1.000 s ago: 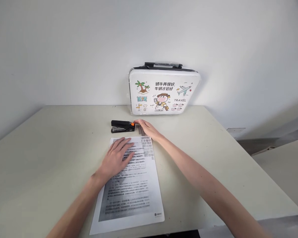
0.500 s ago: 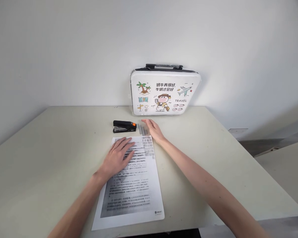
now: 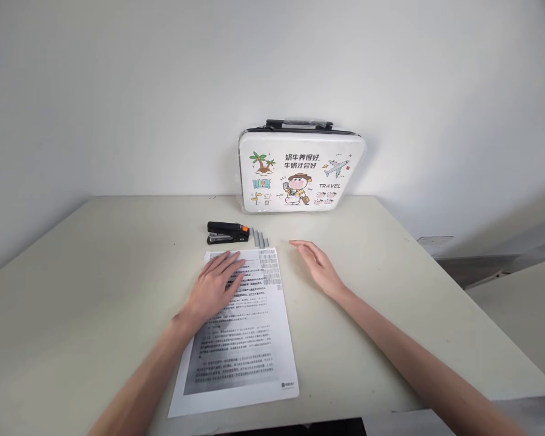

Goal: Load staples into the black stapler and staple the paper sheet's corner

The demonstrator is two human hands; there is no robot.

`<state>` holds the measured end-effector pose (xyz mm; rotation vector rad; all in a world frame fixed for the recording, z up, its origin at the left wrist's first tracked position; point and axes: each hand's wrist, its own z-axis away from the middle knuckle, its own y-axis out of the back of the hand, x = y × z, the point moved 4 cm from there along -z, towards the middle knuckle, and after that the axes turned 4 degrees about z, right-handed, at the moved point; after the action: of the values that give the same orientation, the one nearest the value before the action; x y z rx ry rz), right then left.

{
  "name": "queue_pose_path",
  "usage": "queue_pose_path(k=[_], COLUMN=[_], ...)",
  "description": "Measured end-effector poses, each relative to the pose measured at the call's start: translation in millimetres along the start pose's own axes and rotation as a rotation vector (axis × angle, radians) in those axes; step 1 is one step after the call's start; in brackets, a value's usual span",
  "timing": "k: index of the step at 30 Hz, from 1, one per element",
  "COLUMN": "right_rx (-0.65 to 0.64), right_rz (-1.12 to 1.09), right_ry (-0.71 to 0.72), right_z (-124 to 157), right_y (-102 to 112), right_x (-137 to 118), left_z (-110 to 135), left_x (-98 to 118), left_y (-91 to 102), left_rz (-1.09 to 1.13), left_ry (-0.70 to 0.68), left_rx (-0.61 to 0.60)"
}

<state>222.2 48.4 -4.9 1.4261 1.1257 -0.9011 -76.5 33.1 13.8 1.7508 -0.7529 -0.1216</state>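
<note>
My left hand (image 3: 218,280) lies flat with fingers spread on the upper left of a printed sheet of paper (image 3: 240,357). To the right of the sheet, apart from it, my right hand (image 3: 317,265) holds nothing; its fingers point left, extended and slightly curled. Just beyond the sheet's top edge rests a black stapler (image 3: 227,232) with an orange button, its nose to the left. Several grey strips of staples (image 3: 259,238) lie side by side at the stapler's right end, near the paper's top right corner.
A white case (image 3: 302,172) with cartoon prints and a black handle leans against the wall (image 3: 163,103) at the table's back edge. The pale table (image 3: 100,290) extends to both sides. A dark object (image 3: 300,427) shows below the front edge.
My right hand has moved right and toward me, away from the staple strips, which now show fully. My left hand, the paper and the stapler have stayed in place.
</note>
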Motion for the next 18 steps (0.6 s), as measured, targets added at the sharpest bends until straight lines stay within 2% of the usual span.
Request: queue_pose_path(k=[6, 10, 12, 16, 18], right_rx=[0.005, 0.027, 0.063, 0.123, 0.116], right_rz=[-0.057, -0.074, -0.084, -0.079, -0.08], right_ry=[-0.038, -0.044, -0.048, -0.039, -0.027], right_z=[21.2, 19.7, 18.3, 18.5, 19.6], right_y=[15.5, 14.6, 15.1, 16.9, 16.3], right_x=[-0.8, -2.3, -1.7, -1.0, -1.7], left_z=[-3.8, -7.1, -7.4, -0.8, 1.2], left_x=[2.6, -7.6, -21.4, -56.2, -67.2], left_y=[4.0, 23.2, 35.5, 52.4, 55.3], left_rz=[0.019, 0.082, 0.14, 0.307, 0.397], left_ry=[-0.008, 0.037, 0.168, 0.58, 0.654], left_rx=[0.063, 0.175, 0.254, 0.425, 0.466])
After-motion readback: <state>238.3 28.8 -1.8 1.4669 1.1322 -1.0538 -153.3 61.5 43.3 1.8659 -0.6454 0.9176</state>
